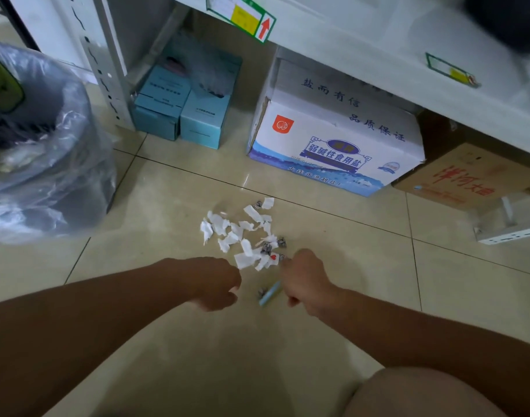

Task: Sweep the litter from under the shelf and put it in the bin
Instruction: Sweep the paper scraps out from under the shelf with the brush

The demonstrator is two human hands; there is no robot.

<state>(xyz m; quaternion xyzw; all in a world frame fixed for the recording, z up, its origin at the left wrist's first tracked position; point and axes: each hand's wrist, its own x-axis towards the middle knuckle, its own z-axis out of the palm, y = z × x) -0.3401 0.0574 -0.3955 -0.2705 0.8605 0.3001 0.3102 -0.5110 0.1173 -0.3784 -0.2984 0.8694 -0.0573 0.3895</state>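
Note:
A pile of litter (pixel 245 233), torn white paper scraps with a few small dark wrappers, lies on the beige tiled floor in front of the shelf (pixel 363 52). A light blue stick-like piece (pixel 269 293) lies just behind the pile, between my hands. My left hand (pixel 217 282) hovers at the pile's near left edge, fingers curled, with nothing visible in it. My right hand (pixel 305 281) is curled into a loose fist at the pile's near right edge, touching the scraps; its palm side is hidden. The bin (pixel 77 164), grey with a clear plastic liner, stands at the left.
Under the shelf stand teal boxes (pixel 182 112), a white and blue carton (pixel 332 139) and a brown carton (pixel 468 179). A white shelf upright (pixel 107 73) rises beside the bin. My knee (pixel 423 395) is at the bottom right.

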